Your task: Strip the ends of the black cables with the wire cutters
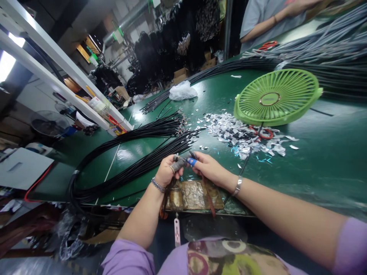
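My left hand (168,170) is closed around a small grey tool or cable end (178,164) near the front edge of the green table (315,160). My right hand (208,167) pinches at the same spot, one fingertip wrapped in blue tape (192,162), and seems to hold a thin black cable end. A bundle of long black cables (137,152) runs left from my hands and loops off the table edge. Both wrists wear metal bracelets.
A green fan (276,97) lies face up at the right. A pile of silver and white scraps (241,133) lies in front of it. Grey cables (323,46) fill the far right. A white plastic bag (182,91) sits farther back. Another person (269,19) stands at the far side.
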Motion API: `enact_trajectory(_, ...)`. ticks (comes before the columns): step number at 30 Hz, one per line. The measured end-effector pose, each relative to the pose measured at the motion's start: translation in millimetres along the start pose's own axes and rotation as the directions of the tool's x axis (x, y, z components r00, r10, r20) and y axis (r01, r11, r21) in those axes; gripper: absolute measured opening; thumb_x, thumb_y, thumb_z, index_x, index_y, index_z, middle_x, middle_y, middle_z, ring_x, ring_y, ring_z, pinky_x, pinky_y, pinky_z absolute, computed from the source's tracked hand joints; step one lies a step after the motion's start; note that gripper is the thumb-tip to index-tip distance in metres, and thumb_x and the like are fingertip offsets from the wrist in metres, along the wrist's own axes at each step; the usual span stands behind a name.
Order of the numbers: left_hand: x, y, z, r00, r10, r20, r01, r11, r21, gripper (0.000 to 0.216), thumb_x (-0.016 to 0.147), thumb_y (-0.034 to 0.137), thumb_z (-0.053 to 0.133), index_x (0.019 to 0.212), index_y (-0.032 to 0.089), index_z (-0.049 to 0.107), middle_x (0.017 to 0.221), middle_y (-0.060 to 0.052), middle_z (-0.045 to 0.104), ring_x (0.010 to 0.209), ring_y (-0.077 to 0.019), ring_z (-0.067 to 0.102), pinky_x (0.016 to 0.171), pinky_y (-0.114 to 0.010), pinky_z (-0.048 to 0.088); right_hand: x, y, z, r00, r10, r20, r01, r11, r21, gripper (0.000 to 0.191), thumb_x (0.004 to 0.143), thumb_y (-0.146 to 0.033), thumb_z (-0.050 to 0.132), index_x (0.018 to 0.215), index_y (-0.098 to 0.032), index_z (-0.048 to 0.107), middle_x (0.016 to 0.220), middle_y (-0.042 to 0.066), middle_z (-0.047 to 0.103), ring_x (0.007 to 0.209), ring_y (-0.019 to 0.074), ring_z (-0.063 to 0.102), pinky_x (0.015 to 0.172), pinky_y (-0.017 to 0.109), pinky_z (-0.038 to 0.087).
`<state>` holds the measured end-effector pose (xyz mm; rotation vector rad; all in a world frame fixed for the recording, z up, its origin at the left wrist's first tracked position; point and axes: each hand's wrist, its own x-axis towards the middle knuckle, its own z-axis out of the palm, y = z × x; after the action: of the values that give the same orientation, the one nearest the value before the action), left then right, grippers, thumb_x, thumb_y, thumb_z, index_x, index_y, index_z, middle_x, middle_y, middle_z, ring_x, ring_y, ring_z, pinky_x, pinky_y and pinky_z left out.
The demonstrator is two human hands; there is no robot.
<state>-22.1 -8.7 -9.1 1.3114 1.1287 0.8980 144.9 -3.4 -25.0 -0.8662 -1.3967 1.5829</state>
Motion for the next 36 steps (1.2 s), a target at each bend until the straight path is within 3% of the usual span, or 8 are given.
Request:
enact_trajectory(3,2,-1,0,1.0,-0.005,-0.025,0.005,1.0,-0.007,0.048,0.063,0.059,0.07,0.068,0.015,0.051,0.046,0.004,0.056,0.03,-0.0039,0.042,0.031,-0.015,0.024,1,-1,-3,0.97,-0.238,-0.055,0.214,0.938,-0.273,0.016,0.071,-0.035,0.06,0.071,-0.021,0.053,0.064,-0.001,0.053,0.062,0.0142,0.046,0.057,0.026,0.036)
enact_trajectory(5,2,0,1,1.0,-0.02,-0.011,0.02,1.0,0.007,0.048,0.062,0.059,0.07,0.067,0.015,0.05,0.045,0.004,0.056,0.03,-0.0047,0.043,0.031,-0.015,0.023,1,-2,-4,0.949,-0.31,-0.052,0.26,0.869,-0.421,0.014,0.072,-0.029,0.058,0.064,-0.021,0.049,0.065,0.0,0.053,0.064,0.0152,0.045,0.059,0.028,0.035)
enact_trajectory(11,0,3,1,0.995,-0.091,0.031,0.089,0.994,0.056,0.05,0.057,0.059,0.072,0.068,0.015,0.051,0.043,0.004,0.055,0.028,-0.0042,0.04,0.03,-0.016,0.022,-1,-9,-15,0.936,-0.334,0.116,0.328,0.696,-0.638,0.012,0.067,-0.013,0.05,0.059,-0.021,0.046,0.062,0.0,0.05,0.061,0.0146,0.043,0.059,0.026,0.031)
enact_trajectory(14,-2,4,-2,0.997,-0.075,-0.002,0.075,0.997,-0.001,0.047,0.059,0.057,0.073,0.067,0.016,0.051,0.04,0.006,0.051,0.026,-0.0028,0.034,0.03,-0.016,0.018,1,-12,-32,0.945,-0.328,0.013,0.214,0.587,-0.781,0.013,0.063,-0.009,0.049,0.058,-0.021,0.047,0.064,0.002,0.053,0.062,0.0156,0.044,0.057,0.027,0.029)
enact_trajectory(16,-2,4,-5,0.997,-0.05,-0.052,0.046,0.996,-0.075,0.047,0.059,0.057,0.072,0.067,0.016,0.051,0.038,0.008,0.047,0.025,-0.0022,0.031,0.03,-0.016,0.015,5,-12,-41,0.946,-0.301,-0.122,0.094,0.614,-0.784,0.012,0.068,-0.014,0.051,0.058,-0.021,0.048,0.061,0.002,0.053,0.061,0.016,0.044,0.056,0.027,0.028)
enact_trajectory(18,-1,4,-6,0.996,-0.054,-0.075,0.045,0.993,-0.112,0.047,0.059,0.058,0.072,0.067,0.016,0.051,0.037,0.008,0.045,0.025,-0.0022,0.03,0.03,-0.016,0.013,8,-10,-44,0.949,-0.264,-0.175,0.071,0.717,-0.694,0.013,0.074,-0.024,0.053,0.061,-0.021,0.051,0.06,0.001,0.054,0.06,0.0164,0.046,0.057,0.027,0.032)
enact_trajectory(23,0,6,-3,0.992,-0.122,-0.033,0.119,0.989,-0.094,0.052,0.054,0.06,0.073,0.067,0.016,0.049,0.037,0.008,0.046,0.025,-0.003,0.031,0.03,-0.017,0.011,10,-2,-24,0.96,-0.272,-0.069,0.221,0.884,-0.413,0.018,0.074,-0.038,0.058,0.079,-0.02,0.063,0.075,0.003,0.065,0.07,0.0189,0.054,0.065,0.03,0.042)
enact_trajectory(36,3,5,1,0.984,-0.173,0.037,0.175,0.983,-0.053,0.051,0.054,0.059,0.072,0.065,0.017,0.046,0.039,0.007,0.049,0.025,-0.0035,0.033,0.029,-0.017,0.015,11,11,-13,0.983,-0.185,0.016,0.181,0.938,-0.294,0.018,0.074,-0.036,0.058,0.072,-0.019,0.06,0.069,0.0,0.062,0.068,0.0162,0.052,0.066,0.029,0.043)
